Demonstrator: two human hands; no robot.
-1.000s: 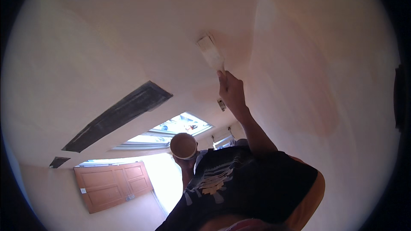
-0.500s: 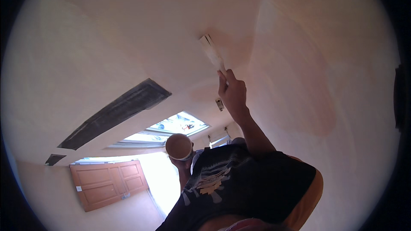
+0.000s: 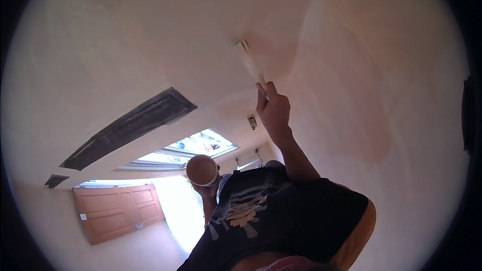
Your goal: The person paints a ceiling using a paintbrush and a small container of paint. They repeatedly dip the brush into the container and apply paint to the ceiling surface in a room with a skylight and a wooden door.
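Note:
In my right hand (image 3: 274, 110), a flat pale paintbrush (image 3: 253, 65) is gripped by its handle, with fingers closed around it. The brush's bristle end lies against the pinkish wall (image 3: 165, 35), beside a darker, damp-looking patch (image 3: 273, 50). Lower and to the left, my left hand (image 3: 206, 189) holds a round pale tub (image 3: 203, 170) from beneath, its open mouth facing the view. How deep its contents are cannot be made out. Most of the left hand's fingers are hidden behind the tub.
A long dark recessed panel (image 3: 128, 129) runs across the left, with a smaller dark patch (image 3: 56, 181) beyond it. A bright window (image 3: 203, 143) and a brown panelled shutter (image 3: 118, 212) stand lower left. A small wall box (image 3: 252, 122) sits near my right wrist.
The tub and left hand have shifted slightly left in view, along with the window, shutter and dark panel. The brush has barely moved and stays in my right hand.

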